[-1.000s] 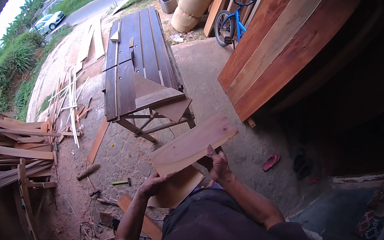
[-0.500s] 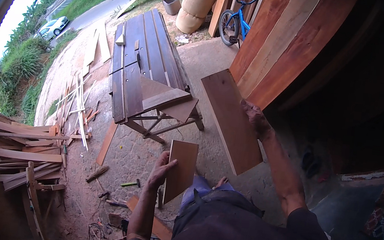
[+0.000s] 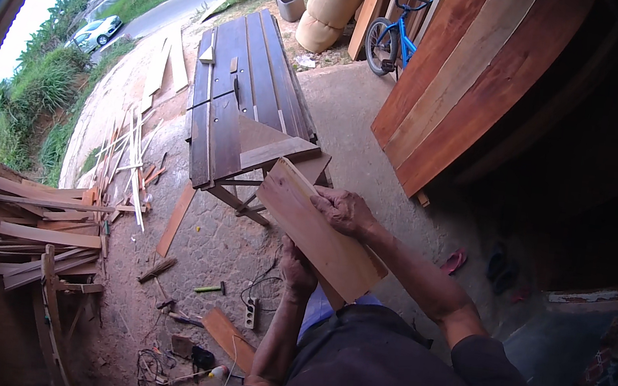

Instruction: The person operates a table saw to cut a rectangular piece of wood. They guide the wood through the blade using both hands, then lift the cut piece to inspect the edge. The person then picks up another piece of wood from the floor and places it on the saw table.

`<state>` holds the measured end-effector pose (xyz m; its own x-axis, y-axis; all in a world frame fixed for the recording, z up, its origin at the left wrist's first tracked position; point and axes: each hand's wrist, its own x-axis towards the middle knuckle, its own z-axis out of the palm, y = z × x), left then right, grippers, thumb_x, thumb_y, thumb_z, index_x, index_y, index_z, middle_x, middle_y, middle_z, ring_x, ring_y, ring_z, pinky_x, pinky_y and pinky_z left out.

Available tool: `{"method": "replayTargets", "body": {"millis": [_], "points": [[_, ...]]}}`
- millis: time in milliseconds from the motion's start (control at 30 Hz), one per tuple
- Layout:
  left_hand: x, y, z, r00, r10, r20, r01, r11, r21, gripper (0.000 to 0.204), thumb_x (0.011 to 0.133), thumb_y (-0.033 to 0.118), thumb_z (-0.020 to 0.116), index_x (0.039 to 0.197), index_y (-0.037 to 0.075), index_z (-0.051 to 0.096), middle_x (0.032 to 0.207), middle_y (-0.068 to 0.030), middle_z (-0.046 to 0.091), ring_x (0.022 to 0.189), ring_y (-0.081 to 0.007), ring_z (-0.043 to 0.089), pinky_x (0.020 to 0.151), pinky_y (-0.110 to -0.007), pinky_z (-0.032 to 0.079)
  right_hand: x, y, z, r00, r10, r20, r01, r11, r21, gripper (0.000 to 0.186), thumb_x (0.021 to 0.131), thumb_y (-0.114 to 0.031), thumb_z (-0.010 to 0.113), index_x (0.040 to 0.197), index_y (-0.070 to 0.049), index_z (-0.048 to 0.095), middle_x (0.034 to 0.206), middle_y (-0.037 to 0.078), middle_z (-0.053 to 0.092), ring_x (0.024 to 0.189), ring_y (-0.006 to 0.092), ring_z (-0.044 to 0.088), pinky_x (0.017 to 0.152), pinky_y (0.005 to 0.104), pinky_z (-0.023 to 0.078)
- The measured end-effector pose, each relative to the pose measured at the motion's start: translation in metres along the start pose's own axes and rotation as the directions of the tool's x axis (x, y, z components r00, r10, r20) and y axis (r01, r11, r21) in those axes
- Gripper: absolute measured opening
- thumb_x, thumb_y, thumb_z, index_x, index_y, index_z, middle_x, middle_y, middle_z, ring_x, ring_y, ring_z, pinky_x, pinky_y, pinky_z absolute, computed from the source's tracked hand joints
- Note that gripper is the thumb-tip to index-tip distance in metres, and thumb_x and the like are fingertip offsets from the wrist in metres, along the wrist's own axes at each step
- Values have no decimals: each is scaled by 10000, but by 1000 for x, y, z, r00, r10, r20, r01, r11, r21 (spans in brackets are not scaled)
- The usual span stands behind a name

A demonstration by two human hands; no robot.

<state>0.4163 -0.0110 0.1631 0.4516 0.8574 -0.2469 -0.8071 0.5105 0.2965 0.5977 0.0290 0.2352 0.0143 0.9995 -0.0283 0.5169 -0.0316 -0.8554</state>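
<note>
A wide wooden board [image 3: 312,232] slants in front of my body, with my right hand [image 3: 344,211] closed around its right edge near the upper end. At the board's lower left edge is my left hand [image 3: 298,270], its fingers partly hidden behind the wood. That hand grips a smaller wooden board, now mostly covered by the wide one. The two boards overlap, one against the other as far as I can see. Just beyond them stands a workbench [image 3: 270,72] topped with dark planks, and a pale wooden strip [image 3: 280,154] lies across its near end.
Tall reddish planks [image 3: 453,87] lean at the right, near a blue bicycle [image 3: 399,40]. Scrap wood [image 3: 49,234] is piled at the left. A green-handled hammer [image 3: 210,288], a power strip [image 3: 251,314] and a loose plank [image 3: 228,337] lie on the floor.
My right hand has brought the wide board left and inward, over the smaller board. My left hand has moved slightly right and the smaller board is now largely hidden.
</note>
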Motion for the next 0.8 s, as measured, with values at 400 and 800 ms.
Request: {"method": "replayTargets", "body": {"millis": [400,800], "points": [[-11,-3,7,982,153,-108,-120,956,269,536,980,268,596,1445,172,347,1349,-87,500,1223,-268,512,1033,-452,460,-5,24,5,951,125,284,-275,760,588,450,980,-413,580,1172,-7,563,1055,87,619,991,154,567,865,323,482],[-6,47,-53,910,327,-254,-351,935,-53,485,918,200,662,1363,128,483,1314,-79,563,1226,-280,534,1064,-479,427,-92,88,-87,701,571,-428,272,340,900,479,947,-302,636,1342,-64,505,1256,99,589,1169,261,578,976,408,491]]}}
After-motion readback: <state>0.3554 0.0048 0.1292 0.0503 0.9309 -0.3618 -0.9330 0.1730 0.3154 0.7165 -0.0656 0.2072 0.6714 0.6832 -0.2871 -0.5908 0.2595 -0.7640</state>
